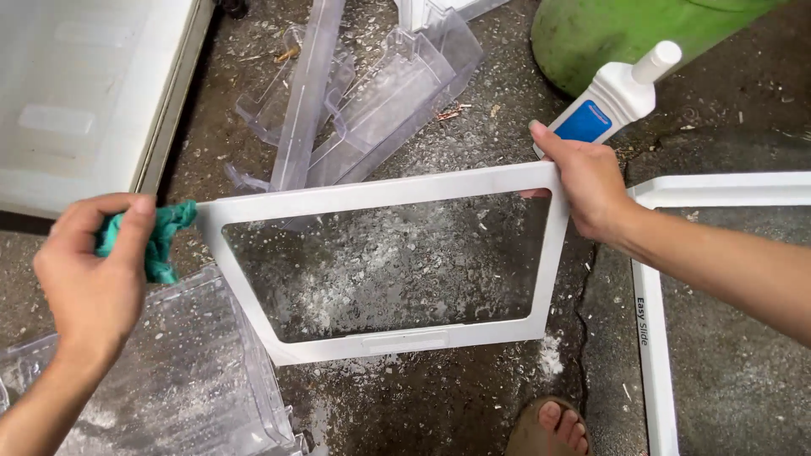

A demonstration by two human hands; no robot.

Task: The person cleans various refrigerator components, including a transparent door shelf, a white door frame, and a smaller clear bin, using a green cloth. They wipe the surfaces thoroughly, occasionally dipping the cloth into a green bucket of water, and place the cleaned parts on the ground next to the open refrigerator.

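A glass fridge shelf with a white plastic frame (380, 196) is held tilted above the wet concrete ground. My right hand (587, 181) grips its top right corner. My left hand (93, 270) is closed on a crumpled teal cloth (160, 241), which touches the frame's top left corner. The glass pane (389, 266) is streaked with white residue and drops.
A white squeeze bottle with a blue label (612, 101) stands behind my right hand, in front of a green drum (608, 34). Clear door bins (372, 93) lie beyond; a clear drawer (177, 371) sits lower left. Another white-framed shelf (655, 338) lies right. A white fridge panel (84, 93) is upper left. A sandalled foot (553, 426) shows below.
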